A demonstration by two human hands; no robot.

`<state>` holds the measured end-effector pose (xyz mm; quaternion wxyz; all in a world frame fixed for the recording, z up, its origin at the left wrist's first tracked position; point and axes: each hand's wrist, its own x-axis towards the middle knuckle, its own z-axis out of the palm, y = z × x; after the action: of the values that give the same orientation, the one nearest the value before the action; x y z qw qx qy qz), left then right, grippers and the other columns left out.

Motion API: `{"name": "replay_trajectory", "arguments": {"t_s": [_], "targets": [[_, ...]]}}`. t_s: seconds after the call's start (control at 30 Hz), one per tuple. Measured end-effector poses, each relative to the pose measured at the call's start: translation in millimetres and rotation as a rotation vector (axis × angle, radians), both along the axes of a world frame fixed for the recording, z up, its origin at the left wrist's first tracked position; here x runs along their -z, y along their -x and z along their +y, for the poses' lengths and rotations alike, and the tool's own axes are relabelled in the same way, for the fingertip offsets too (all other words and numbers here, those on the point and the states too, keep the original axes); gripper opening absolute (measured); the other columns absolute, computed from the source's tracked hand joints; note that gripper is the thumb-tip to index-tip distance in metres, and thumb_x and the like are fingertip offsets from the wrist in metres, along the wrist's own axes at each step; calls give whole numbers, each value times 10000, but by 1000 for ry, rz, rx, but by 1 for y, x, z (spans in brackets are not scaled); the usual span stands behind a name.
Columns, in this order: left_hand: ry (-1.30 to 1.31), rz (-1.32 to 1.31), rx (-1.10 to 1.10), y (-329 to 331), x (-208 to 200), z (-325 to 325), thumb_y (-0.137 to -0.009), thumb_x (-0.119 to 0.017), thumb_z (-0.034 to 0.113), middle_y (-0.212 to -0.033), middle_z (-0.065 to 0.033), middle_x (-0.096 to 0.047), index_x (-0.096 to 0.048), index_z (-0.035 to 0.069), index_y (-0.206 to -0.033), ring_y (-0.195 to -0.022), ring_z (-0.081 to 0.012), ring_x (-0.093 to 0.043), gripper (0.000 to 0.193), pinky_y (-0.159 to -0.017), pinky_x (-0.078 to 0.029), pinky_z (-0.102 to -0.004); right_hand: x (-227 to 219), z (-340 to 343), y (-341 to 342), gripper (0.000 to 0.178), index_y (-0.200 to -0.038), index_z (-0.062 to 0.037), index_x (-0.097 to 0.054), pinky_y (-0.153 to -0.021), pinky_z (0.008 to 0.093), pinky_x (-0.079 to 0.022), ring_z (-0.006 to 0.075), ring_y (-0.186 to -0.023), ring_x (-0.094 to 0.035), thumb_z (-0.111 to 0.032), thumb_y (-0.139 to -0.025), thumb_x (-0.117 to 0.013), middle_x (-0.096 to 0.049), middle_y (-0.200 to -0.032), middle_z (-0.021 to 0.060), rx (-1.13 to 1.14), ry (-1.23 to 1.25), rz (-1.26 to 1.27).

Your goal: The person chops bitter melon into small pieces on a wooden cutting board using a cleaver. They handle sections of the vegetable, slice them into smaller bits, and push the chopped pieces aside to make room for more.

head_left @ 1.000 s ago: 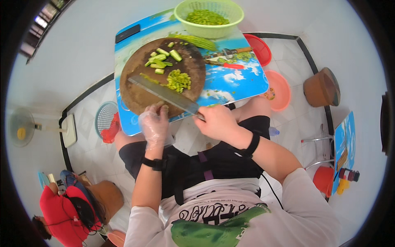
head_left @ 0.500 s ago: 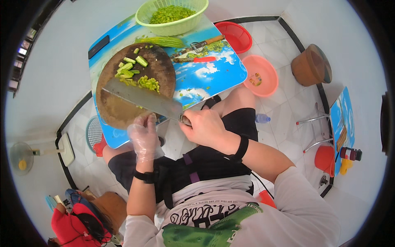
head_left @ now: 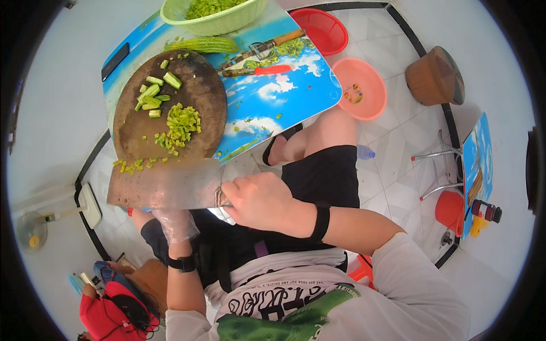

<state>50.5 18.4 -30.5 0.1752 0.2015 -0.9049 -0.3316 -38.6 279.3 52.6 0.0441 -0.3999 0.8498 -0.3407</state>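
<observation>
My right hand (head_left: pixel 259 202) grips the handle of a broad cleaver (head_left: pixel 170 184), its blade lying across the near edge of the round wooden chopping board (head_left: pixel 129 128). Small green bits cling along the blade's far edge. My left hand (head_left: pixel 175 223), in a clear plastic glove, is behind the blade; its fingers are hidden. On the board lie a heap of diced green vegetable (head_left: pixel 181 126) and several larger cut pieces (head_left: pixel 151 94). Past the board rests a long ridged green gourd (head_left: pixel 205 44).
On the blue table (head_left: pixel 278 94) lie a red-handled knife (head_left: pixel 273 69), a wooden-handled metal tool (head_left: pixel 267 49) and a dark phone (head_left: pixel 115 61). A light green basket (head_left: pixel 224 24) holds more diced vegetable. Red (head_left: pixel 333 34) and pink (head_left: pixel 369 88) basins stand on the floor at the right.
The cleaver has come off the board's middle toward me, its blade turned so its broad face shows. My left hand has moved left behind it. The diced heap is now uncovered.
</observation>
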Motion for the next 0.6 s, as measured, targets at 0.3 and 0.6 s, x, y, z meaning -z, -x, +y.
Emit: {"name": "replay_trajectory", "arguments": {"t_s": [0.3,0.6], "targets": [[-336,220,-129,6,-26,-15,-983,-609,71,-1084,-81,-678,-611,-47,-1173,-963,-195,-643,224,-846,-530,-337,5,3,11,256,-865,-65,-630,-550,438,-526,324,-637,-673,-263,-774,-764,-660,-700,100,4,44,-239],[-499,-6,-124,39,-116,-22,-1067,-492,417,-886,-66,-666,-717,13,-955,-804,-131,-611,476,-734,-481,-292,-16,-16,39,200,-922,-43,-647,-538,443,-524,347,-609,-666,-201,-856,-751,-651,-664,124,69,37,-236]]}}
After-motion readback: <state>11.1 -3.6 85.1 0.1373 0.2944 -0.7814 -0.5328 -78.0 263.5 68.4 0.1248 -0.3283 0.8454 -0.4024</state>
